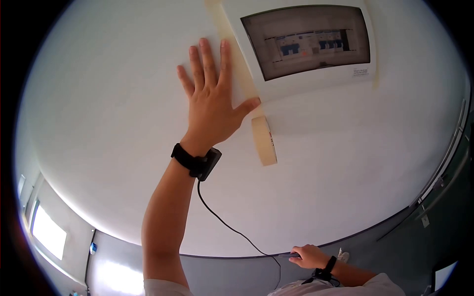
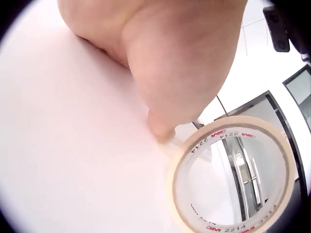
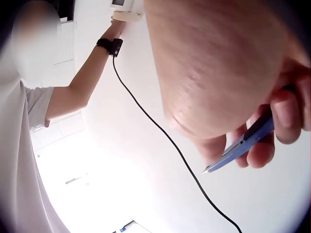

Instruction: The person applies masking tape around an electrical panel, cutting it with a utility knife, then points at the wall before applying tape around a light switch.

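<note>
My left hand (image 1: 212, 103) is spread flat on the white wall with straight fingers. Its thumb rests on a strip of masking tape (image 1: 238, 64) running along the left edge of a breaker box (image 1: 306, 84). Below that thumb, the masking tape roll (image 1: 264, 143) hangs from the strip. In the left wrist view the roll's ring (image 2: 233, 121) stands out edge-on from the wall, with 3M 2214 printed inside. Down low, my right hand (image 1: 312, 257) grips a slim blue utility knife (image 3: 245, 145), its pointed tip showing past the fingers.
Behind the box's tinted cover (image 1: 311, 44) sit several breakers. More tape (image 1: 376, 49) lines the box's right edge. A black cable (image 1: 232, 229) runs down from the left wrist camera. Grey floor (image 1: 217, 271) lies below the wall, and a bright window (image 1: 49, 229) is at left.
</note>
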`<state>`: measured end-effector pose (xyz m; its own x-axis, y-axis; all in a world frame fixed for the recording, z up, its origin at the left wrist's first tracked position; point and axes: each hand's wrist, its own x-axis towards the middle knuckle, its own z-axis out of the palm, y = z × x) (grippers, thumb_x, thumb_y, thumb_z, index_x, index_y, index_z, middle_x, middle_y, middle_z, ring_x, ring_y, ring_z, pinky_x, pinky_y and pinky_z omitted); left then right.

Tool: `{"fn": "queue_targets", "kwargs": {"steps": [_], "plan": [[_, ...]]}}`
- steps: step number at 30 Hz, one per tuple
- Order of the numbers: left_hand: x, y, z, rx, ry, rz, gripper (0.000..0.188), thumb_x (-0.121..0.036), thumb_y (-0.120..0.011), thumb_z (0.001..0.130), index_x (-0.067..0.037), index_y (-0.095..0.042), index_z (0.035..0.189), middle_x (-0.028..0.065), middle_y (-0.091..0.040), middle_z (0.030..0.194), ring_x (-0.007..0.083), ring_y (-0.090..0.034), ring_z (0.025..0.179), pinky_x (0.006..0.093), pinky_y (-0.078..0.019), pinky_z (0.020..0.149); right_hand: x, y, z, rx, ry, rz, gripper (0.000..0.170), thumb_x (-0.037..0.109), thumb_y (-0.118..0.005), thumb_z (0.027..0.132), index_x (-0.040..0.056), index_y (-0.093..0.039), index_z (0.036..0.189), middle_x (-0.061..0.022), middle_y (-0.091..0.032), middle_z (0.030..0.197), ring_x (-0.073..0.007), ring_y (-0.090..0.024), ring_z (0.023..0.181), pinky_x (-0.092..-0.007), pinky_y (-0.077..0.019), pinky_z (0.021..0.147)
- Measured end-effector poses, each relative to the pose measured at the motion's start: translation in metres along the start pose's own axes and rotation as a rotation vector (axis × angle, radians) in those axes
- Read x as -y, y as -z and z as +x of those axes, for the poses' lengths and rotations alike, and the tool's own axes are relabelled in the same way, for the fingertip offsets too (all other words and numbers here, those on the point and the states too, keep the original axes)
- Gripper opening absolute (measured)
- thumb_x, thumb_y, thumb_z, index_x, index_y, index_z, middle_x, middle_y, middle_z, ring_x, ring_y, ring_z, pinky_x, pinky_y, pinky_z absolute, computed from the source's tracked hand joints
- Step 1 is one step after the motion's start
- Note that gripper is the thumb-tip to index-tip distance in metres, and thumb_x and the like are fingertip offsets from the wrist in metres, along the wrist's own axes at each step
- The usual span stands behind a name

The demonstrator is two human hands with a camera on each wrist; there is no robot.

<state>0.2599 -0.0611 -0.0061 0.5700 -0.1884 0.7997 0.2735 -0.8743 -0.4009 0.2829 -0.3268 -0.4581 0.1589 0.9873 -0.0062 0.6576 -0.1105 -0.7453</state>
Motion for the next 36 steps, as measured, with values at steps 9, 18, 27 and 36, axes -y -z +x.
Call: {"fn": "queue_targets", "kwargs": {"steps": [9, 18, 27, 36], "plan": [[0.008, -0.006, 0.001, 0.011, -0.017, 0.003, 0.110, -0.044, -0.074, 0.098, -0.010, -0.004, 0.176, 0.0342, 0.005, 0.178, 0.0530, 0.011, 0.165, 0.0709, 0.0103, 0.125, -0.011, -0.013, -0.003, 0.140, 0.035, 0.007, 0.041, 0.043, -0.072, 0.101, 0.0060, -0.071, 0.117, -0.0182, -0.077, 0.086, -0.0417, -0.075, 0.083, -0.0499, -0.0570, 0.076], [0.004, -0.003, 0.002, 0.053, 0.031, -0.009, 0.143, -0.054, -0.095, 0.075, -0.010, -0.004, 0.176, 0.0320, 0.006, 0.179, 0.0525, 0.009, 0.165, 0.0691, 0.0073, 0.127, -0.041, -0.004, -0.016, 0.289, -0.121, -0.115, 0.041, 0.042, -0.067, 0.103, 0.0039, -0.071, 0.118, -0.0210, -0.078, 0.097, -0.0440, -0.073, 0.093, -0.0527, -0.0554, 0.082], [0.013, 0.005, 0.000, 0.064, 0.086, 0.013, 0.150, -0.059, -0.098, 0.066, -0.011, -0.007, 0.176, 0.0297, 0.001, 0.179, 0.0474, 0.006, 0.167, 0.0675, 0.0048, 0.129, -0.025, 0.005, -0.016, 0.299, -0.178, -0.097, 0.046, 0.046, -0.066, 0.104, 0.0071, -0.069, 0.127, -0.0209, -0.078, 0.111, -0.0423, -0.073, 0.107, -0.0518, -0.0569, 0.092], [0.011, 0.003, 0.000, 0.045, 0.076, -0.009, 0.134, -0.058, -0.089, 0.081, -0.013, -0.005, 0.176, 0.0276, 0.003, 0.180, 0.0465, 0.009, 0.167, 0.0669, 0.0062, 0.129, -0.046, -0.004, -0.027, 0.249, -0.132, -0.088, 0.046, 0.048, -0.065, 0.104, 0.0074, -0.070, 0.125, -0.0193, -0.078, 0.100, -0.0403, -0.074, 0.096, -0.0496, -0.0570, 0.086]]}}
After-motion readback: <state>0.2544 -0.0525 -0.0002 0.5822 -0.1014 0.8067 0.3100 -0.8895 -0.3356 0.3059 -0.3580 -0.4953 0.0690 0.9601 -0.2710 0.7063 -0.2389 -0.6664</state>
